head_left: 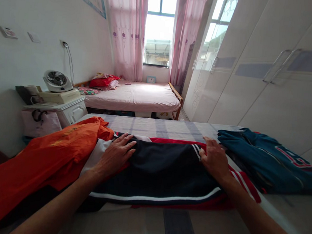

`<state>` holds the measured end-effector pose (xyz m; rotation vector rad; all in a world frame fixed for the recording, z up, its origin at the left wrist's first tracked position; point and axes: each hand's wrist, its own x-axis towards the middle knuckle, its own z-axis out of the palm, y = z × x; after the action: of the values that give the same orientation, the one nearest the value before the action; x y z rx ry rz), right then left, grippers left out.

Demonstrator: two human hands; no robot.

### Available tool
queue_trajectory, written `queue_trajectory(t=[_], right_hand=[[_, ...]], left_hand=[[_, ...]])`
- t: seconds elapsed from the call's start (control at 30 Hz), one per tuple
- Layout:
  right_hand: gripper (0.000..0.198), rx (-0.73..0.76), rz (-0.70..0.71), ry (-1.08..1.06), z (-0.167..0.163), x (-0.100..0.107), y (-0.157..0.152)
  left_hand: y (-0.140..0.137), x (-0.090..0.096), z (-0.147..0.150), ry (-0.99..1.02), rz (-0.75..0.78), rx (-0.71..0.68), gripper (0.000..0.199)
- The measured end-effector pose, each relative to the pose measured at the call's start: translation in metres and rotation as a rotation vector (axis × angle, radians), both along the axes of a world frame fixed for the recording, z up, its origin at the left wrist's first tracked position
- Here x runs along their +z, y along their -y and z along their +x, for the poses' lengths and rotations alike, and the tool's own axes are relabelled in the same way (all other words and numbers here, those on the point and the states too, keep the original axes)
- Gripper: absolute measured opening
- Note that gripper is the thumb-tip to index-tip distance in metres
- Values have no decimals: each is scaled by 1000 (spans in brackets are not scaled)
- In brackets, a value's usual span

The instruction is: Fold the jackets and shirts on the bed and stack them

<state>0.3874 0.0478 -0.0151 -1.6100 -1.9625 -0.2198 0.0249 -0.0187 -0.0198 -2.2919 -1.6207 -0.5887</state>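
Observation:
A dark navy garment with white stripes [164, 169] lies spread on the bed in front of me, over red and white cloth. My left hand [117, 151] rests flat on its left end, fingers stretched out and apart. On the right end, by the short white stripes, lies my right hand [215, 158], with its thumb and fingers apart and its far fingertips partly hidden. An orange garment [67, 145] is heaped left of my left hand. Right of my right hand sits a folded teal zip jacket [273, 161] with a red and white letter patch.
The near bed has a checked sheet [178, 229]. Beyond it stands a second bed [147, 96] with a red bundle [104, 82]. At left, a small fan [57, 80] sits on a white cabinet [75, 113] above a paper bag [41, 124]. A tall white wardrobe [246, 92] lines the right side.

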Motion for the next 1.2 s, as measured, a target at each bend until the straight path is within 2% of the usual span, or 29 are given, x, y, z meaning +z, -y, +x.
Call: queue_trajectory(t=[0.07, 0.13, 0.23, 0.3, 0.4, 0.47, 0.53, 0.63, 0.77, 0.87, 1.03, 1.2], right_hand=[[48, 156, 24, 169, -5, -8, 10], [49, 239, -70, 265, -12, -22, 15], [55, 210, -256, 310, -18, -45, 18], [58, 182, -324, 301, -20, -53, 18], [59, 201, -372, 265, -21, -45, 18], [56, 252, -384, 192, -15, -31, 20], [51, 261, -324, 76, 2, -14, 22], [44, 69, -208, -33, 51, 1, 28], [38, -232, -354, 9, 126, -4, 40], [36, -269, -426, -60, 153, -10, 42], [32, -187, -487, -313, 138, -9, 11], [36, -147, -558, -342, 114, -11, -28]], left_hand=[[-11, -11, -9, -72, -71, 57, 43], [-18, -24, -18, -107, -181, 128, 49], [-24, -40, -27, -109, -322, 201, 59], [-25, -45, -30, -117, -350, 211, 61], [-26, -48, -33, -128, -343, 208, 60], [-28, -47, -35, -135, -337, 193, 59], [-31, -45, -39, -141, -360, 150, 56], [-31, -35, -43, -71, -370, 108, 58], [-9, -24, -44, 48, -263, 62, 60], [14, -27, -47, 56, -228, 0, 52], [25, -33, -55, -31, -164, 32, 50], [11, -28, -55, -155, -156, 92, 49]])
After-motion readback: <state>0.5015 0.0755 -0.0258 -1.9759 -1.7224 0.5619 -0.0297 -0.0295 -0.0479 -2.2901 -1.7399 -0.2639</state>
